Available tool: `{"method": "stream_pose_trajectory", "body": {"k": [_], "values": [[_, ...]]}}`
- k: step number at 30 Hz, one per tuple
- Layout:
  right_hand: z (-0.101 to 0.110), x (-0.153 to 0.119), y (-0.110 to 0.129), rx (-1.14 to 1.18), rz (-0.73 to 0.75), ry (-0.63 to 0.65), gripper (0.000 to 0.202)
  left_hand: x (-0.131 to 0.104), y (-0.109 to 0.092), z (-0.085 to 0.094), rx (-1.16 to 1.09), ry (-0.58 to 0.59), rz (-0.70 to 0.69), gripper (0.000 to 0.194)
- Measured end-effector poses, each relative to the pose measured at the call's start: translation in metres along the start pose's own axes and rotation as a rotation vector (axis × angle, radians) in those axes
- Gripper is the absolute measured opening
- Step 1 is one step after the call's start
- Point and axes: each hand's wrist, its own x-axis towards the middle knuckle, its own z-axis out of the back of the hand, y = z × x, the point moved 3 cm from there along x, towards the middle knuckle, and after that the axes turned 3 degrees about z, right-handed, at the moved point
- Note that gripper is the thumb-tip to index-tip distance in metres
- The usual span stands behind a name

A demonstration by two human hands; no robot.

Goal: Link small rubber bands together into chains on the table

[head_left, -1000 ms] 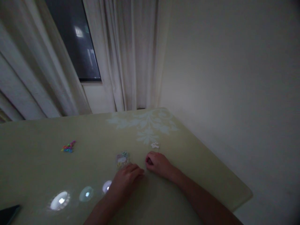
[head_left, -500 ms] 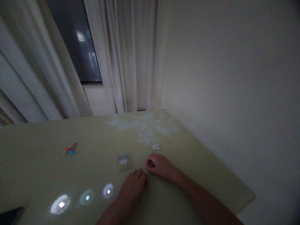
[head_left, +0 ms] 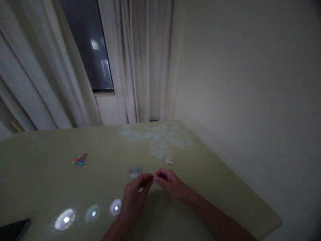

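Observation:
Thumb and fingers of my left hand pinch a small pale ring-like piece, its kind too small to tell. Close against its right side is my right hand, fingertips pressed together; what they hold, if anything, is too small to make out. Behind my left hand, partly covered by it, lies a small clear box with coloured loops inside. A few small white pieces rest on the table just beyond my right hand.
On the left of the yellowish table is a little pile of bright coloured pieces. A dark flat object sits at the near left corner. A wall runs along the right edge, curtains behind.
My left hand has risen from the table and turned, now pinching the small ring-like piece. My right hand has shifted slightly, and the fingertips of both hands have come together.

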Motion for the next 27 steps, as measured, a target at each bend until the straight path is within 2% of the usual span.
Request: {"method": "stream_pose_trajectory", "body": {"k": [5,10,18,27], "values": [[-0.004,0.000,-0.001,0.136,-0.076,-0.028,0.048,-0.002,-0.003,0.008,0.083,-0.119,-0.087,0.017],[-0.008,0.000,-0.005,0.293,-0.095,0.000,0.047,-0.004,-0.002,0.007,0.098,-0.085,-0.154,0.019],[-0.013,0.001,-0.003,0.256,-0.122,0.003,0.055,-0.005,-0.002,0.008,0.141,-0.132,-0.243,0.020],[-0.014,0.001,-0.009,0.277,-0.130,-0.026,0.053,-0.004,-0.003,0.005,0.154,-0.093,-0.288,0.021]]}}
